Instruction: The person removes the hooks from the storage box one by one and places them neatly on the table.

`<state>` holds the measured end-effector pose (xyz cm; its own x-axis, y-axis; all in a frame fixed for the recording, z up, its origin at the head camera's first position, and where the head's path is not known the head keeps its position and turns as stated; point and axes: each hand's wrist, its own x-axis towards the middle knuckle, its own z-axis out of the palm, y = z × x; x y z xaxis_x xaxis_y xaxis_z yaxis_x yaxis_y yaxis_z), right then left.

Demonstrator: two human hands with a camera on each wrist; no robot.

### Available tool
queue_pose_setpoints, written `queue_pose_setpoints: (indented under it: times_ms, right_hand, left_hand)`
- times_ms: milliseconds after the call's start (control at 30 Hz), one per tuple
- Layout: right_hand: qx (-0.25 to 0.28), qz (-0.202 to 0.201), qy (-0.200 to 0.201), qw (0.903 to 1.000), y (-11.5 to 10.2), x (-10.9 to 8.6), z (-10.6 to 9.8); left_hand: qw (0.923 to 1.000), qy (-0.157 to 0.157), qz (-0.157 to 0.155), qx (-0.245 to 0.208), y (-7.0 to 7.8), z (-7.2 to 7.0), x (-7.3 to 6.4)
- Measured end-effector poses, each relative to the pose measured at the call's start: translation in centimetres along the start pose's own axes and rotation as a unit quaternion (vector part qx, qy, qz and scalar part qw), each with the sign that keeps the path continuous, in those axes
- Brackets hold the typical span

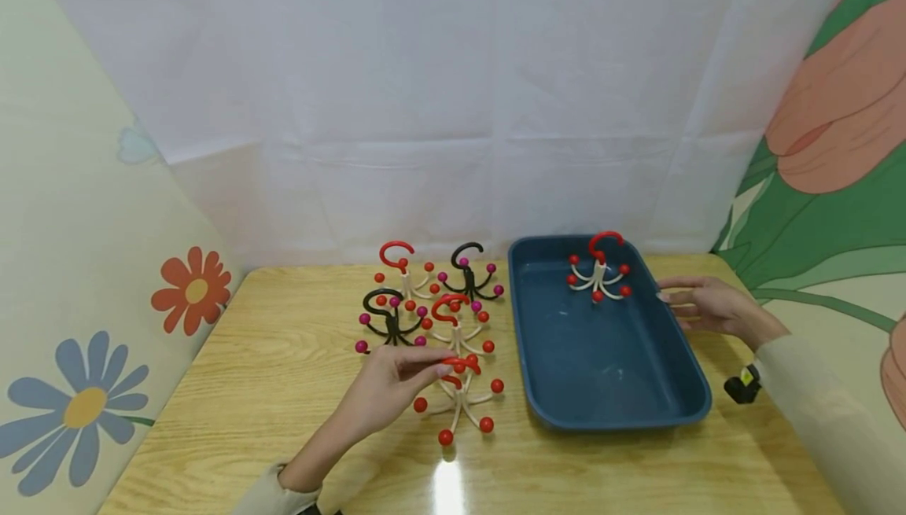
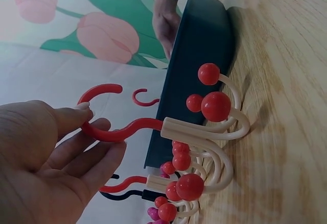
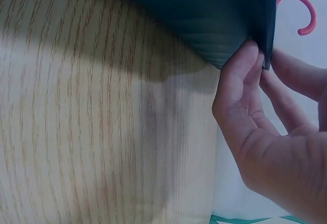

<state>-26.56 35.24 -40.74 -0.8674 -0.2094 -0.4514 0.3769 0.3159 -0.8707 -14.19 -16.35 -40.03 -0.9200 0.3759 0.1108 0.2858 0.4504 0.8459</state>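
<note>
My left hand (image 1: 388,391) pinches the red hook end of a multi-armed hanging hook (image 1: 461,400) between thumb and fingers. Its cream arms end in red balls, spread low over the table in the left wrist view. Behind it stands a similar red-and-cream hook (image 1: 456,336), partly hidden. At the tray's right side, my right hand (image 1: 713,309) holds the rim of the dark blue tray (image 1: 602,389), thumb inside and fingers outside, as the right wrist view shows. One red-and-cream hook (image 1: 598,273) sits upright inside the tray, toward the back.
Farther back on the wooden table (image 1: 283,389) stand another red-and-cream hook (image 1: 406,283) and two black hooks with magenta balls, one at the back (image 1: 469,283) and one at the left (image 1: 392,326). A white sheet (image 1: 425,106) hangs behind the table.
</note>
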Motion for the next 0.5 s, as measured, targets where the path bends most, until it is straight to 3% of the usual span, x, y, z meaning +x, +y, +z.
queue_pose_setpoints:
  times_ms: [200,500]
  right_hand:
    - [-0.001,-0.002,-0.001,1.0000,-0.20,-0.18,0.20]
    - [-0.002,-0.005,-0.001,1.0000,-0.30,-0.30,0.28]
  left_hand:
    - [0.9997,0.003,0.009,0.021,0.09,-0.02,-0.03]
    - [0.9997,-0.003,0.016,0.016,0.31,-0.18,0.01]
